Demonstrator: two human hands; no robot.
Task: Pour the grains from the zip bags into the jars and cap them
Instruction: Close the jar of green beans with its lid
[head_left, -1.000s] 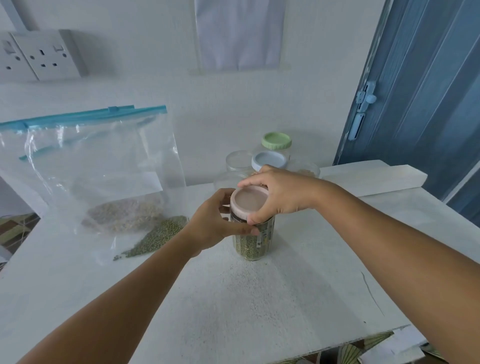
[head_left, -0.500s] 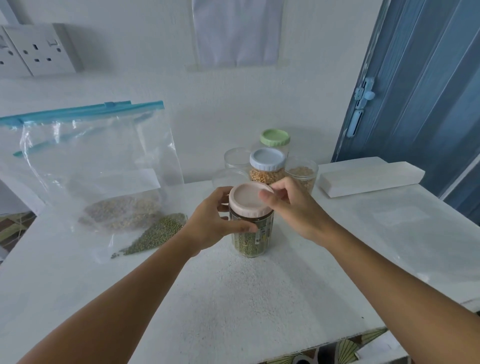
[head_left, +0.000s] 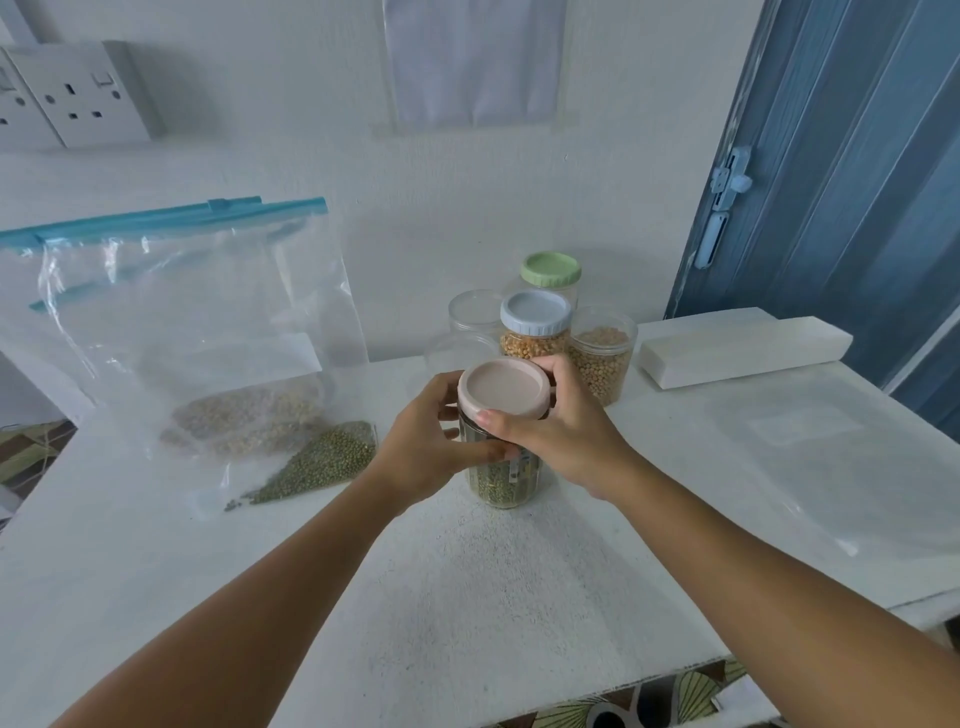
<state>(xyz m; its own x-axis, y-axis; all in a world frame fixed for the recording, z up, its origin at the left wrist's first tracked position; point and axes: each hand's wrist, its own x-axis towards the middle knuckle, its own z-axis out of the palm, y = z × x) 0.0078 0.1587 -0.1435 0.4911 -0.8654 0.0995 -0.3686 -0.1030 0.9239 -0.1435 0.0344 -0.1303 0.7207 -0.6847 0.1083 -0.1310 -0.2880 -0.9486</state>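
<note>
At about nine o'clock on the white table (head_left: 519, 597), a zip bag (head_left: 197, 332) is stood upright. At centre, the jar of green grains (head_left: 501, 478) is set upright, long axis vertical, mouth upward. Its body is gripped by the left hand (head_left: 421, 452) from nine o'clock; the pink lid (head_left: 503, 387) on top is pinched at the rim by the right hand (head_left: 563, 436) from three o'clock.

Soft, even daylight fills the scene, bright yet cool and a little washed out, with a bluish cast. Shadows are faint: a pale one lies on the counter (head_left: 467, 597) under the forearms, another on the wall right of the socket (head_left: 83, 93). Mild glare glints on the zip bag (head_left: 171, 312). Wide-angle distortion bends the door (head_left: 857, 156) at the right edge. Focus is fairly sharp throughout.
</note>
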